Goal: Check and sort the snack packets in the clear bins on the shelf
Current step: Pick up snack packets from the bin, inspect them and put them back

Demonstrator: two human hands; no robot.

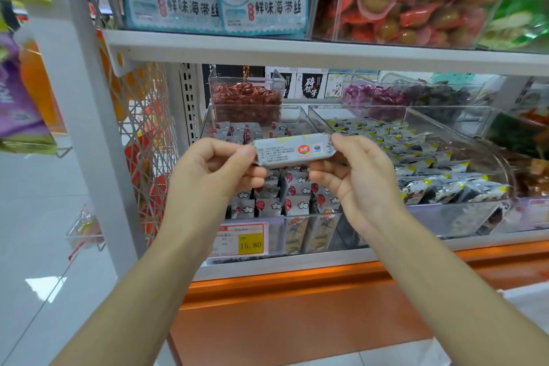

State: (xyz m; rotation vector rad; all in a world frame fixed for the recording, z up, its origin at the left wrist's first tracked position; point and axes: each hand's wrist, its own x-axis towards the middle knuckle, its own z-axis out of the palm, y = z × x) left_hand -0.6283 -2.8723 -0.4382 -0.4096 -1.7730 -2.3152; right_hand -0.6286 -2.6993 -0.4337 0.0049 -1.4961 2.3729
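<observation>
— Where's the packet (292, 150)?
— Up in front of the bin (292, 119), held level, small print facing us. The left hand (214, 169) pinches one end, thumb on top; the right hand (353, 184) pinches the other.
— How will it handle?
— Light, I'd say, in slick, crinkly foil. The flat end seals give the surest hold; squeezing the middle could crush what's inside.
— And beyond it?
— The bin holds cloud-print packs (297, 187) standing in rows. Right of the bin, a second tub (463, 217) holds yellow-cornered packs (430, 163). Behind the bin sits a box of red sweets (246, 98).
— Which one gets it?
— Can't tell; its front is turned away.
</observation>
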